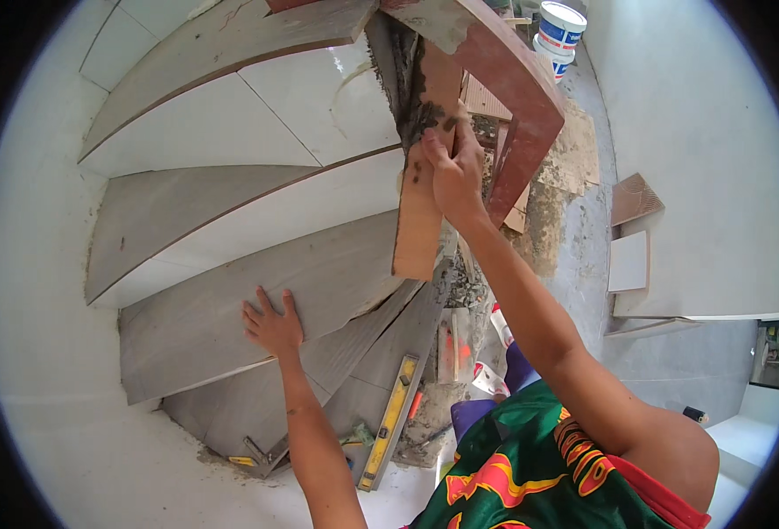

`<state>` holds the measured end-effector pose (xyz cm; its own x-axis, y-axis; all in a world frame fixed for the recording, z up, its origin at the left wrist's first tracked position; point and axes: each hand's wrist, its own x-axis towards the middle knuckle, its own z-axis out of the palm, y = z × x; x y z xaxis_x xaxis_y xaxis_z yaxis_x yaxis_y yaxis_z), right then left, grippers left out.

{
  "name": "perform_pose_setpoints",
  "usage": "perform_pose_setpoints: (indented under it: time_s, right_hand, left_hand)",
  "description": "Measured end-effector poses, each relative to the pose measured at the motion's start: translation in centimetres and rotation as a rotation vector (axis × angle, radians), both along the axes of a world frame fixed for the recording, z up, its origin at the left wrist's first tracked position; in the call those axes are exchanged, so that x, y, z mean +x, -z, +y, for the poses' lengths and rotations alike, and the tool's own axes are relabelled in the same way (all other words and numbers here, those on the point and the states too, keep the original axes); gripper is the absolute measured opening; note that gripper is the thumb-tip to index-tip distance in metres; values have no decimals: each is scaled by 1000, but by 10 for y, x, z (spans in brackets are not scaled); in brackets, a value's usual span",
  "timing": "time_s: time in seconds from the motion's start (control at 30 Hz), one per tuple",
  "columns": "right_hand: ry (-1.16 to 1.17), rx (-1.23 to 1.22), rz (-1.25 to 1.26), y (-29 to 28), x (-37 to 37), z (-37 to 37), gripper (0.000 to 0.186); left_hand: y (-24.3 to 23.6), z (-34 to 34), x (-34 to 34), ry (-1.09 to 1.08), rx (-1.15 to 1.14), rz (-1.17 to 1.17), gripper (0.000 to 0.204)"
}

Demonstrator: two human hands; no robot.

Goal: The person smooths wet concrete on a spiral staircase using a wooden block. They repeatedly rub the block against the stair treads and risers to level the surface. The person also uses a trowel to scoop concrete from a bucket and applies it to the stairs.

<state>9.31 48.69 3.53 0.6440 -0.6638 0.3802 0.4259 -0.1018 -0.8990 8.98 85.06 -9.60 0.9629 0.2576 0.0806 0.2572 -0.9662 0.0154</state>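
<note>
My right hand (454,167) reaches up and grips a long brown tile strip (421,212) standing upright against the side of the staircase, its top smeared with dark grey mortar (418,115). My left hand (272,324) lies flat, fingers spread, on a grey wood-look tiled stair tread (257,300). The treads fan out above and below it, with white tiled risers (231,123) between them.
A yellow spirit level (389,421) lies on the lower tread beside a small square tool (262,454). A red-brown curved stair edge (522,97) arches at top right. White buckets (559,31) stand beyond it. Loose tiles (629,260) lean on the right wall; rubble covers the floor.
</note>
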Motion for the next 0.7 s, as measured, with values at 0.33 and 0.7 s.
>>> perform_pose_setpoints:
  time_s: [0.33, 0.7]
  right_hand:
    - [-18, -83, -117, 14, 50, -54, 42]
    - [168, -436, -253, 0, 59, -62, 54]
  left_hand:
    - [-3, -4, 2, 34, 22, -35, 70]
    - [-6, -9, 1, -26, 11, -21, 69]
